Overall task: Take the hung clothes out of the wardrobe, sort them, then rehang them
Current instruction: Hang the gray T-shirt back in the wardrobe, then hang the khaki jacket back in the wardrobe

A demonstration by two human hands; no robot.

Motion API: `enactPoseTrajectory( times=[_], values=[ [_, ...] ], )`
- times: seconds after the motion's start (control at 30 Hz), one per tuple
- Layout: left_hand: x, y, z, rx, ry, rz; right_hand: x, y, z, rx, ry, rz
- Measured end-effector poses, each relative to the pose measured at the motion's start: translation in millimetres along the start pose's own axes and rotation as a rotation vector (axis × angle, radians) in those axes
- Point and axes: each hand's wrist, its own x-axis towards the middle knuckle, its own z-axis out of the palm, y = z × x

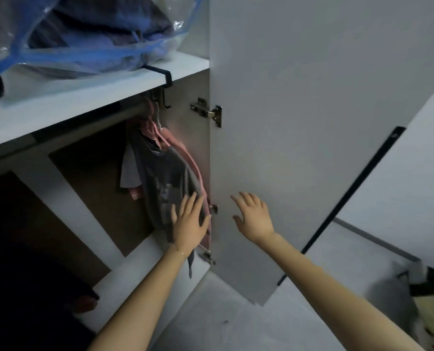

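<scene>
A dark grey printed shirt (165, 181) hangs at the right end of the rail inside the white wardrobe (89, 102). Beside and behind it hangs a pink garment (178, 145) on pink hangers. My left hand (189, 224) lies flat with straight fingers against the lower part of the grey shirt. My right hand (252, 219) is spread open in front of the inner face of the open wardrobe door (299, 122); whether it touches the door I cannot tell. It holds nothing.
A blue-trimmed clear storage bag (92, 34) of folded clothes sits on the shelf above the rail. A black hook (164, 79) clips over the shelf edge. Metal hinges (208, 112) join the door. The wardrobe's left side is dark. A second door edge (357, 188) stands to the right.
</scene>
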Motion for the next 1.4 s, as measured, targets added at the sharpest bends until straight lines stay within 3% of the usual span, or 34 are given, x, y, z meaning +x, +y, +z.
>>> enactPoseTrajectory(
  times=[0.3,0.7,1.4],
  values=[
    [-56.5,146.9,63.6,-0.028,-0.096,0.136,-150.5,115.2,-23.7,-0.003,0.025,0.140],
    [-132.5,358.5,142.3,-0.150,-0.225,0.483,-336.4,281.1,-59.4,-0.018,0.061,0.551],
    [-57.0,696.7,295.7,-0.217,-0.448,1.031,-456.0,544.2,-121.6,-0.012,0.214,1.222]
  ],
)
